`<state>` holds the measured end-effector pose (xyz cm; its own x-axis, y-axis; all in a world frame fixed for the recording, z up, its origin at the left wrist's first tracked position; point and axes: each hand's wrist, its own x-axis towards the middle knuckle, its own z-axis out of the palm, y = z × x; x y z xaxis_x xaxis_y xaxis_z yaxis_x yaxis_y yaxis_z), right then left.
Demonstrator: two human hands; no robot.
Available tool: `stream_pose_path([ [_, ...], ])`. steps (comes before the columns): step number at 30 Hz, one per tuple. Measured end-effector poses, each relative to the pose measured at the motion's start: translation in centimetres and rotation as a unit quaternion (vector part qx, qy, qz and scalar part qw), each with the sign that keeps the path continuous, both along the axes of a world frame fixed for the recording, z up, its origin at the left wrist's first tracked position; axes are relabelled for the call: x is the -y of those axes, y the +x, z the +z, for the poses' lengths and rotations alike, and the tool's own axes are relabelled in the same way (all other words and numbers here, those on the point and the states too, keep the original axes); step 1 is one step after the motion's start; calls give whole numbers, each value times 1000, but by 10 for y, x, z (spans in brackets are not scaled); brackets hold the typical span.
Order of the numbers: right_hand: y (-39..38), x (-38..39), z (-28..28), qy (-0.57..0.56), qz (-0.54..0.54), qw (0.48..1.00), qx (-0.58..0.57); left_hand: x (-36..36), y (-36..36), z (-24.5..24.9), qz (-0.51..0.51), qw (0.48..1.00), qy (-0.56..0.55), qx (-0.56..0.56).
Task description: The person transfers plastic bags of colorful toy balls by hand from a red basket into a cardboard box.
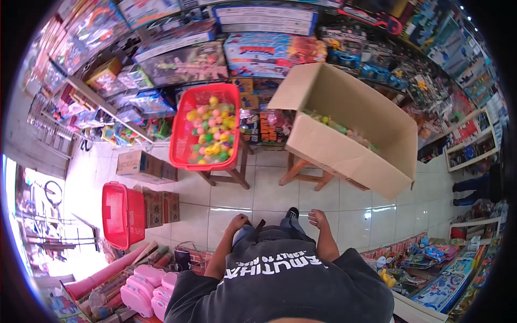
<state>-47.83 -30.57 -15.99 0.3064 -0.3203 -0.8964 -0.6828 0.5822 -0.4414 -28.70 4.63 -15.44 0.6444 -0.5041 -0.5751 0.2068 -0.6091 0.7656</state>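
Observation:
My left hand (238, 222) is at my side near my thigh, its fingers curled, and whether anything lies inside is hidden. On the other side my right hand (318, 218) hangs in the air with its fingers loosely bent and apart, holding nothing. Ahead on the left, a red plastic basket (177, 134) full of small colourful balls (210, 129) rests on a wooden stool (237, 175). Ahead on the right, a large open cardboard box (344, 153) stands on another wooden stool (307, 171), with more colourful balls (333, 125) inside. Neither hand touches the basket or the box.
Shelves of boxed toys (269, 54) line the far side. An empty red basket (116, 215) and cardboard cartons (141, 166) are at the left. Pink cases (139, 296) lie at the lower left, toy packets (431, 269) at the lower right. A person's legs (467, 192) show at the right edge.

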Motion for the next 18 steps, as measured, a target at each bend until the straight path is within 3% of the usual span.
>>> stream_pose_path([
  [3, 42, -38, 1, -2, 7, 1000, 6, -36, 19, 7, 47, 993, -8, -108],
  [5, 72, -69, 11, -26, 105, 994, 23, -66, 29, 3, 76, 976, 41, -200],
  [7, 101, -101, 14, -33, 146, 988, 36, -89, 38, -1, 97, 973, 37, -208],
  [9, 135, -127, 18, -41, 189, 980, 51, -107, 48, -6, 125, 974, 52, -180],
  [11, 165, -150, 28, -39, 344, 935, 69, -112, 56, 9, 150, 972, 33, -180],
  [13, 195, -169, 48, -58, 412, 905, 88, -111, 64, 29, 162, 980, -94, -70],
  [14, 206, -174, 57, -78, 474, 870, 111, -109, 68, 45, 166, 979, -97, -74],
  [15, 216, -175, 61, -79, 479, 867, 108, -107, 74, 63, 155, 978, -132, -36],
  [18, 249, -183, 84, -126, 554, 796, 210, -101, 96, 118, 147, 969, -194, 35],
])
